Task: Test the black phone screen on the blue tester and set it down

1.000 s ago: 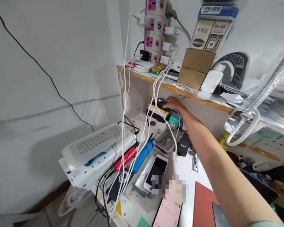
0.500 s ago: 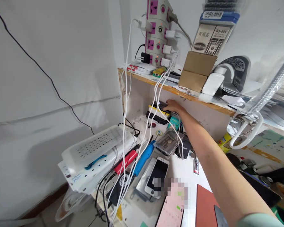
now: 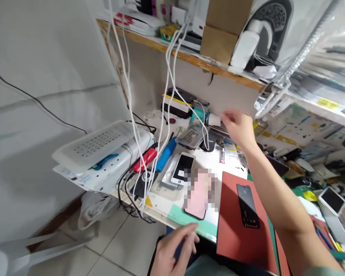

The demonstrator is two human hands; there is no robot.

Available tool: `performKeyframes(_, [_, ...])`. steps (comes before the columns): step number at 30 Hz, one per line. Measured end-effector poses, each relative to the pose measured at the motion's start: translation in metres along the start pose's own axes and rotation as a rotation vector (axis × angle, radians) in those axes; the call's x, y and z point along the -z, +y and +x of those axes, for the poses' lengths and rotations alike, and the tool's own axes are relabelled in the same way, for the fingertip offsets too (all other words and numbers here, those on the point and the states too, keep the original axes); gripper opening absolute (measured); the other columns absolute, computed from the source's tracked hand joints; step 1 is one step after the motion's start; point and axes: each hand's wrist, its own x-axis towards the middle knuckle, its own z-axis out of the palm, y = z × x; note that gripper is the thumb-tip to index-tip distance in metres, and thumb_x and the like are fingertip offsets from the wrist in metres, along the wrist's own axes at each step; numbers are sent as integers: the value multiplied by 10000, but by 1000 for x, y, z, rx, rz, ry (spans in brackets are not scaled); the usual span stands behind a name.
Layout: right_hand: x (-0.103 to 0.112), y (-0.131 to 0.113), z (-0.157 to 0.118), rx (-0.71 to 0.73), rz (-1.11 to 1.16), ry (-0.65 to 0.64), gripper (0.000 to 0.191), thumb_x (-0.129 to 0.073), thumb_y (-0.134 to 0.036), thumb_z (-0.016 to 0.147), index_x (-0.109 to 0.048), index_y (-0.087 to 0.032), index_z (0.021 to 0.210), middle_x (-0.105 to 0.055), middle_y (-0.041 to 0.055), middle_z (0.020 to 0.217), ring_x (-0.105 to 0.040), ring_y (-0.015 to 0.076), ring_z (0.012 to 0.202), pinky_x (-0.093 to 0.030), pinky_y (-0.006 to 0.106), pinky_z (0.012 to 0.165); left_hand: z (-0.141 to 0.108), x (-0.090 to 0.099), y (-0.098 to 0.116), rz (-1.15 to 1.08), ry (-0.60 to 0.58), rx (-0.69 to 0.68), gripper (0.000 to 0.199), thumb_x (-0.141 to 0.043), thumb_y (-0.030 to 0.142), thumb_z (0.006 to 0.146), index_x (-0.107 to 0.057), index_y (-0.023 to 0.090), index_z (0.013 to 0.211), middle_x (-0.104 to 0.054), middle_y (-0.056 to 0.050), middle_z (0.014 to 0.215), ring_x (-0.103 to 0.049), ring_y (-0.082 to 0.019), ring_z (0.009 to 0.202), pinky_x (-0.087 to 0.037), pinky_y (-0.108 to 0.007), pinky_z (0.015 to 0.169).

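My right hand (image 3: 238,124) is raised over the back of the desk, right of a teal box (image 3: 197,115); its fingers are curled and blurred, so what they hold, if anything, is unclear. At the desk's front edge is my left hand (image 3: 178,245), empty, its fingers apart, just below a phone with a pink screen (image 3: 199,195). A white phone (image 3: 183,168) lies behind that one. On a red mat (image 3: 230,218) rests a dark phone part (image 3: 247,205). A small tube (image 3: 222,156) lies beneath my right forearm's left side.
White cables (image 3: 166,111) hang from the shelf (image 3: 158,45) across the desk's left part. A blue-handled tool (image 3: 166,155) and a red one (image 3: 144,160) lie there, beside a white perforated bin (image 3: 94,147). Phones and tools crowd the right side.
My right hand has moved right, away from the black and yellow boxes at the back. My left hand has come into view at the front edge. The view has tilted down.
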Motion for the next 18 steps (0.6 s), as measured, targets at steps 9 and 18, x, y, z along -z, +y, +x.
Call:
performKeyframes(9, [-22, 7, -276, -309, 452, -116, 288, -516, -432, 1023, -705, -232, 1106, -755, 84, 1044, -704, 231, 880, -571, 337, 761, 32, -21, -17, 852, 176, -344, 644, -697, 379, 961, -468, 119, 1504, -646, -208, 1376, -609, -362, 1237, -522, -541, 1059])
performKeyframes(18, [-51, -4, -236, -57, 283, -285, 498, -408, -171, 944, -471, -235, 1434, -606, 114, 1410, -466, 306, 1341, -469, 552, 1105, 11, -29, -39, 930, 214, -326, 710, -682, 322, 964, -376, 126, 1573, -598, -210, 1446, -541, -368, 1297, -460, -542, 1081])
